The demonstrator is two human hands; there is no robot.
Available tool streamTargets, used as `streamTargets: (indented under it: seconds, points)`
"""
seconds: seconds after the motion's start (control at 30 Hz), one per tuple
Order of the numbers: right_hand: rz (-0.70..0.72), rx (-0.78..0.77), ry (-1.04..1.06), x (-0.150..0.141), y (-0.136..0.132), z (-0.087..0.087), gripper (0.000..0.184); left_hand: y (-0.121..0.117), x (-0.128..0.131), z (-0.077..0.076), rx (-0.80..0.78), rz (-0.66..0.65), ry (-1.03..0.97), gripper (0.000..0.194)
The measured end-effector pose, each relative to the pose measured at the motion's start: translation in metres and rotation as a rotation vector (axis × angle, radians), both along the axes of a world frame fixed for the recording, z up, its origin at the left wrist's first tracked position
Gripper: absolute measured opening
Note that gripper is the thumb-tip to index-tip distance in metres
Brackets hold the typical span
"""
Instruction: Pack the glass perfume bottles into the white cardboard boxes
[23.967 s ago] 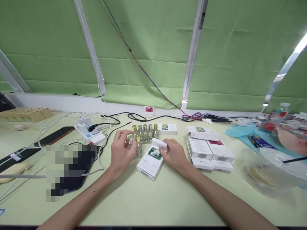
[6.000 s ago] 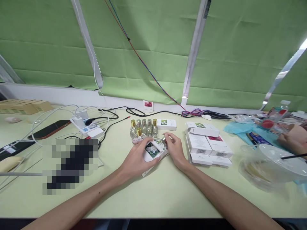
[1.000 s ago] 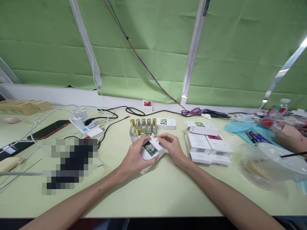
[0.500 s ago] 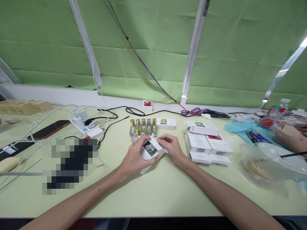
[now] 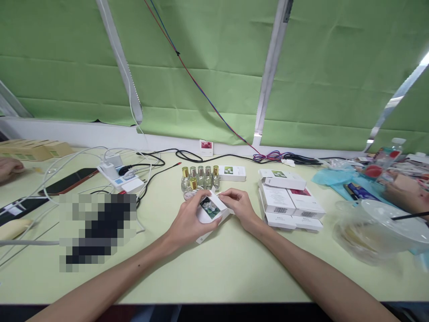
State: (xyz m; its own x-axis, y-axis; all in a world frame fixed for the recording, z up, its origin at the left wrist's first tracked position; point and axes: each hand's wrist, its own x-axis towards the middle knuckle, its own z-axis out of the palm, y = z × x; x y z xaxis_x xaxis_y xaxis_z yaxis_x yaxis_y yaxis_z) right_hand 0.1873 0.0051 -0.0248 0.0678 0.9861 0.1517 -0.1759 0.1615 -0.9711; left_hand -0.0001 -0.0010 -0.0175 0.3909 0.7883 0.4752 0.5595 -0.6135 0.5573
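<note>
Gripping the gardenia-printed white carton (image 5: 209, 208) between thumb and fingers, the left hand (image 5: 191, 219) holds it at a slant near the middle of the counter (image 5: 201, 279). The right hand (image 5: 241, 209) has its fingertips bunched at the carton's far end; whether they pinch a flap or merely press there, I cannot tell. Too hard a squeeze from the left could bow the thin card walls, and a crooked push from the right could crease the end or split a fold. Just beyond the left knuckles stands a gold-capped glass bottle (image 5: 193, 184), close in front of the row of glass bottles (image 5: 208, 180); a forward slip of that hand could topple it into them. The stacked cartons (image 5: 291, 203) sit near the right wrist, where a sideways elbow might shift the loose top one.
</note>
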Motion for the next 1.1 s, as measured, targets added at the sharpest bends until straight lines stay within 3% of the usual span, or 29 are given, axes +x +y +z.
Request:
streamTargets:
  seconds: [1.1]
  points:
    - [0.124,0.032,-0.065,0.0068,0.0003,-0.0018,0.024,-0.0006,0.0000,-0.0006,0.019,0.006,0.007,0.057]
